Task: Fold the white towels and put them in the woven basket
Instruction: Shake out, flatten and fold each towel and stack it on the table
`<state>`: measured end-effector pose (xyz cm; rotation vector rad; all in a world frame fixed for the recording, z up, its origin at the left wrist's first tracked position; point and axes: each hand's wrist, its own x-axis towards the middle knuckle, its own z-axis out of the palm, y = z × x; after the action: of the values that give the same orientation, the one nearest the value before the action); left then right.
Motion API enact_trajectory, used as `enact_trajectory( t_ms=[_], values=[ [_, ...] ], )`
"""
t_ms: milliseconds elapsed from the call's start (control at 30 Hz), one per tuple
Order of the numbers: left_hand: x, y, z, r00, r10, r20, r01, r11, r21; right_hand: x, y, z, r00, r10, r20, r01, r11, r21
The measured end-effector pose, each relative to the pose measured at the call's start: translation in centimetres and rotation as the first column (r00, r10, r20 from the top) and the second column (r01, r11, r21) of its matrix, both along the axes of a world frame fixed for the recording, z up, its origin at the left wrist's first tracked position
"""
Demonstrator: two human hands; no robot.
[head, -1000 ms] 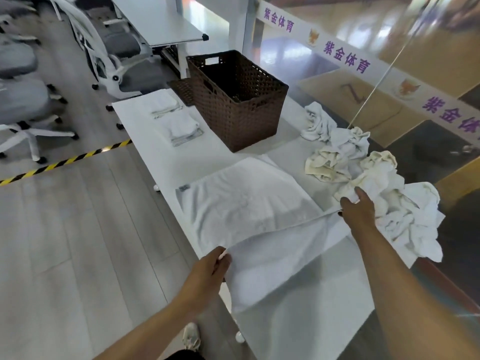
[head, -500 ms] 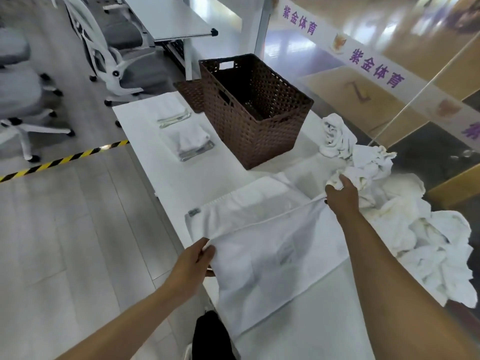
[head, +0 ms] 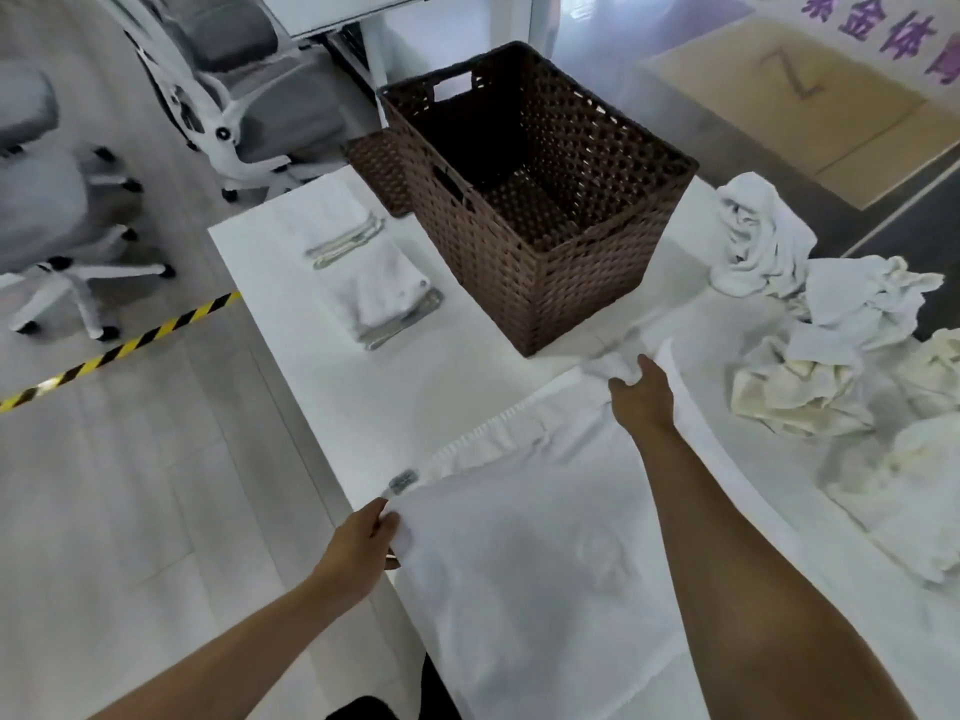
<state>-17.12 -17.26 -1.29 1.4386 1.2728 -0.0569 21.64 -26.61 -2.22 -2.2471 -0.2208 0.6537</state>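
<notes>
Both grips closed on one item: my left hand (head: 358, 548) pinches the near-left corner of the white towel (head: 524, 558), my right hand (head: 641, 397) pinches its far edge, bunched. Towel: half-folded on the white surface (head: 415, 397), front edge hanging over. Woven basket (head: 535, 200): brown, upright beyond the towel, nothing visible inside. Crumpled towels (head: 831, 356): heaped right of my right hand. Folded towels (head: 374, 272): two stacks, left of the basket. Grey label (head: 402, 480): at the towel's corner, just beyond my left hand.

You have soft matt terry-cloth towels (head: 540, 563), a rough brown woven basket (head: 524, 283), and a smooth white worktop (head: 415, 387).
</notes>
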Motion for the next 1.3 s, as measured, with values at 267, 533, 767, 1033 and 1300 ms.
enact_trajectory(
  t_ms=[267,533,767,1033,1300],
  values=[
    [1.0,4.5,-3.3,0.926,-0.228,-0.301,0.244,0.97,0.016,-1.0,1.3,-2.0,0.997,0.06,-0.047,-0.058,0.997,0.056],
    [2.6,7.4,-3.7,0.735,-0.463,-0.495,0.527,0.85,-0.013,-9.7,-6.2,-2.8,0.989,-0.052,-0.136,0.037,0.993,-0.109],
    [3.4,10.3,-2.7,0.495,-0.698,-0.518,0.821,0.571,0.015,-23.6,-13.7,-3.0,0.968,-0.231,-0.097,0.186,0.921,-0.343],
    [3.5,11.7,-3.5,0.508,-0.771,-0.385,0.856,0.502,0.125,-37.4,-15.0,-3.8,0.911,-0.41,-0.038,0.334,0.791,-0.513],
    [3.6,12.2,-5.9,0.573,-0.767,-0.288,0.811,0.582,0.063,-42.2,-15.6,-4.6,0.778,-0.619,-0.105,0.52,0.729,-0.445]
  ],
)
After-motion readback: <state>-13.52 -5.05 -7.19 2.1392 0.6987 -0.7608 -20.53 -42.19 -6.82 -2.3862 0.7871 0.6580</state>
